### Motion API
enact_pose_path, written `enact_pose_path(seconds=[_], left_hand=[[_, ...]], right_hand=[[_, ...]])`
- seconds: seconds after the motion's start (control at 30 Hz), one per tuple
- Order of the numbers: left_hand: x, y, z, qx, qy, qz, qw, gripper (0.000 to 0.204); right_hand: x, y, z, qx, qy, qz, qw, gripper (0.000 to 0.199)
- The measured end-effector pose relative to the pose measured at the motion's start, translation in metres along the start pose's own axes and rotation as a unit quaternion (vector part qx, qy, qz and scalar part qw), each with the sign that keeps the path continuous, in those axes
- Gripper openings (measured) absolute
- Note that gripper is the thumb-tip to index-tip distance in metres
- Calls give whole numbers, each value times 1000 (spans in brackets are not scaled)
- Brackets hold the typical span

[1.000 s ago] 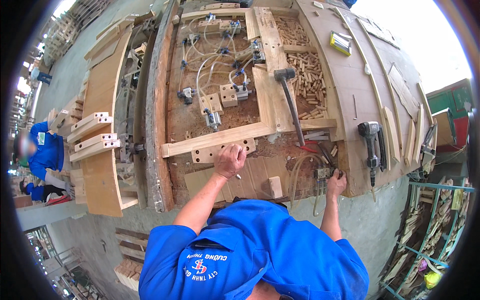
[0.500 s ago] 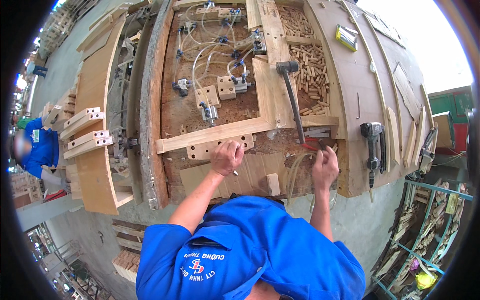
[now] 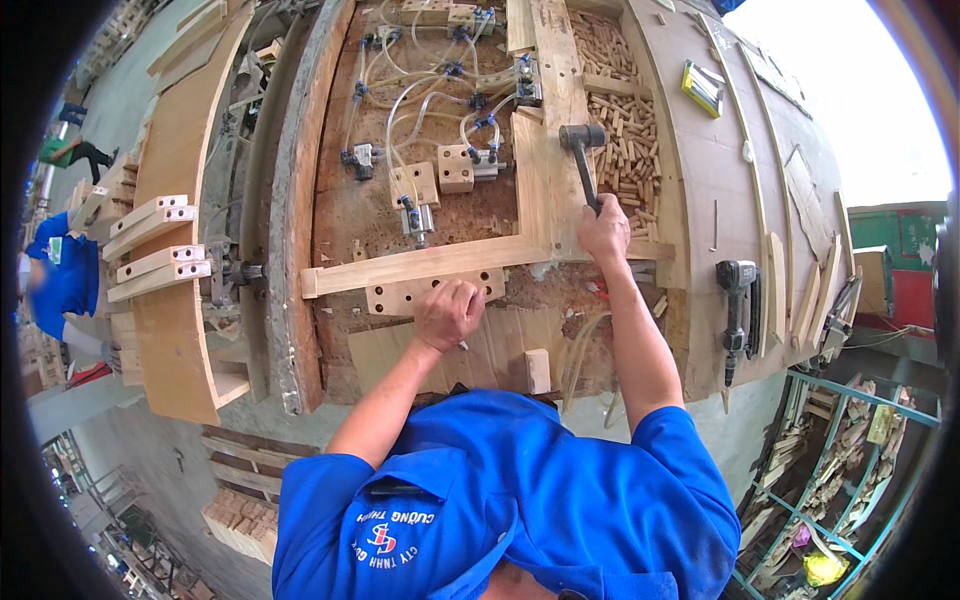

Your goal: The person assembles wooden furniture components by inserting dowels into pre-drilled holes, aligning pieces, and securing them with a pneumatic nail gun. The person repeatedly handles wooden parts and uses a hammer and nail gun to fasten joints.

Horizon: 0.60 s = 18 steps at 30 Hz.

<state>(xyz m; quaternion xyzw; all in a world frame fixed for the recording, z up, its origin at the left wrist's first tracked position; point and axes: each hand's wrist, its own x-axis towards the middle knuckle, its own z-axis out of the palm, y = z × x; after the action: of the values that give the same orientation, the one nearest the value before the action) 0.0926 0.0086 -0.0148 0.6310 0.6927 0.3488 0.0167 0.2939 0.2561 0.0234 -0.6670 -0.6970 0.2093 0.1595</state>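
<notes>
My right hand point(image 3: 605, 231) is closed around the dark handle of a mallet point(image 3: 582, 138). The mallet's black head rests on or just over the upright board of a wooden frame point(image 3: 530, 190). At the near side, my left hand point(image 3: 448, 316) is curled with fingers pressed together over a wooden block with round holes point(image 3: 395, 298). A small pale tip shows below that hand, too small to name. The frame's long crosspiece point(image 3: 420, 264) lies just beyond the block. Nearer to me are a flat board point(image 3: 400, 352) and a small wood block point(image 3: 538, 370).
Clear air tubes point(image 3: 440, 95) and clamps fill the bench's left recess. A tray of wooden dowels point(image 3: 625, 140) lies right of the frame. A power driver point(image 3: 736, 310) and a yellow box point(image 3: 702, 90) rest on the right tabletop. Another person in blue point(image 3: 65, 275) stands far left.
My right hand has moved from the red-handled tool at the bench's near edge up to the mallet and taken its handle. My left hand stays by the holed block.
</notes>
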Motion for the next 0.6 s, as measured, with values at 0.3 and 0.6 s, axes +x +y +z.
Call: enact_pose_path(seconds=[0.3,0.6], left_hand=[[-1,-3,-2,-2,1,15,1000,21],[-4,-6,-1,-40,15,9,999,20]], right_hand=[[-74,-32,-93,414,-74,-3,907,24],[-106,-136,-228,542,129,-318,767,50]])
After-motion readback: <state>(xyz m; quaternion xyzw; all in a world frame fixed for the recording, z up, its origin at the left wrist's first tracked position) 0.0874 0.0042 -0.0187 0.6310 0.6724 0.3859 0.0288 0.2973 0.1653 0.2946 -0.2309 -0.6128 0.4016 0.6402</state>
